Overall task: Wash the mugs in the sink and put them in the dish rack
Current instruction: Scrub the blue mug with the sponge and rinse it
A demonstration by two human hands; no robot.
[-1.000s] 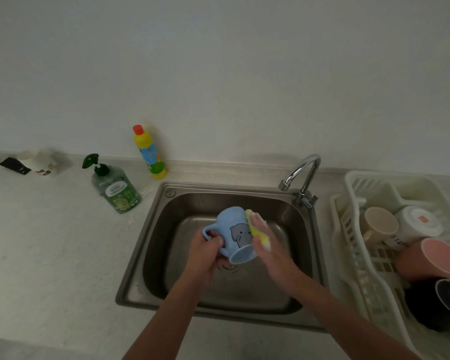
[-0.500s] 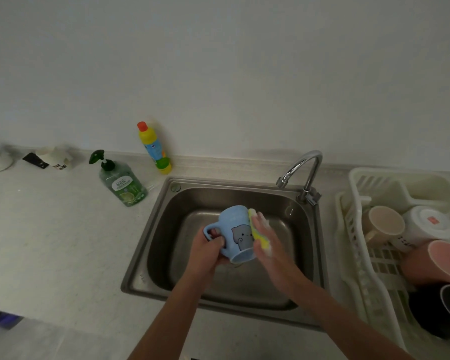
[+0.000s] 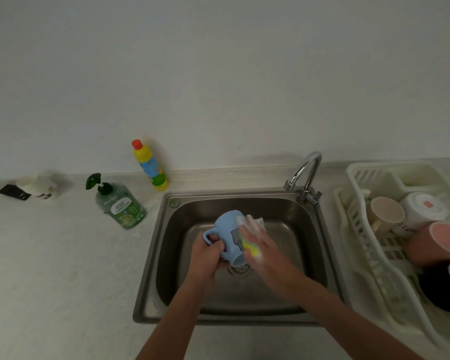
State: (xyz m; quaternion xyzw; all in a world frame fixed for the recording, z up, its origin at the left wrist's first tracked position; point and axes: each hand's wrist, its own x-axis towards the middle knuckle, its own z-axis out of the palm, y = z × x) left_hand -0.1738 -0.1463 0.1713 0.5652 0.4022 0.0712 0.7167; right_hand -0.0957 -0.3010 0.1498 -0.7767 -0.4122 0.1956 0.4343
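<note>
Mug (image 3: 227, 233), blue, tilted mouth-down over the sink (image 3: 312, 245) centre; left hand (image 3: 208, 252) grips its handle, right hand (image 3: 261, 246) presses a yellow sponge (image 3: 252, 249) flat-fingered against its side. Rack (image 3: 359, 229) at the surface's right edge holds four mugs. Faucet (image 3: 305, 175) behind sink; soap (image 3: 121, 207) and bottle (image 3: 150, 165) toward the rear left.

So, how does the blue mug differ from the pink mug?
The blue mug is held above the sink; the pink mug lies in the dish rack. The left hand grips the blue mug by its handle while the right hand rubs a sponge on it; nothing touches the pink mug. The blue mug carries a grey picture; the pink looks plain. Both are tipped.
</note>
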